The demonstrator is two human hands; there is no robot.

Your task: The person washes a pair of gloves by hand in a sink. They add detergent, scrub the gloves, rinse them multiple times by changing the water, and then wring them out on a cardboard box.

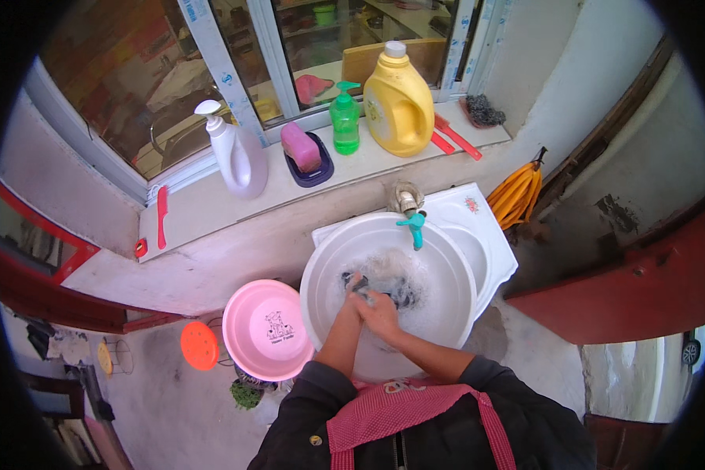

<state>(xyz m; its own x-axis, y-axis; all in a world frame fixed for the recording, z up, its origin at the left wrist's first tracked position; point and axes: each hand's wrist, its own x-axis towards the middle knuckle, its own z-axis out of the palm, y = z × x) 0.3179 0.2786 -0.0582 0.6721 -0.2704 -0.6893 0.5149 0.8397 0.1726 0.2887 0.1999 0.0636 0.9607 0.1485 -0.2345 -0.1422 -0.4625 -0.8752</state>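
Note:
A large white plastic basin (336,258) stands before me, holding sudsy water (390,264). Wet dark cloth (398,292) lies partly under the foam. My left hand (355,289) and my right hand (380,314) meet above the water, left of the basin's middle, both closed on a bunched part of the cloth. The right hand's knuckles face up and its fingers curl inward. Some of the left fingers are hidden by the cloth and the other hand. Over the basin's far rim hangs a teal tap (413,225); I cannot tell whether water runs from it.
Left of the basin sits a pink basin (252,329), near an orange stool (200,345). The sill bears a lilac pump bottle (241,158), pink soap (301,147), green pump bottle (346,126), yellow detergent jug (396,100) and red brushes (458,137). Orange gloves (516,194) hang at right.

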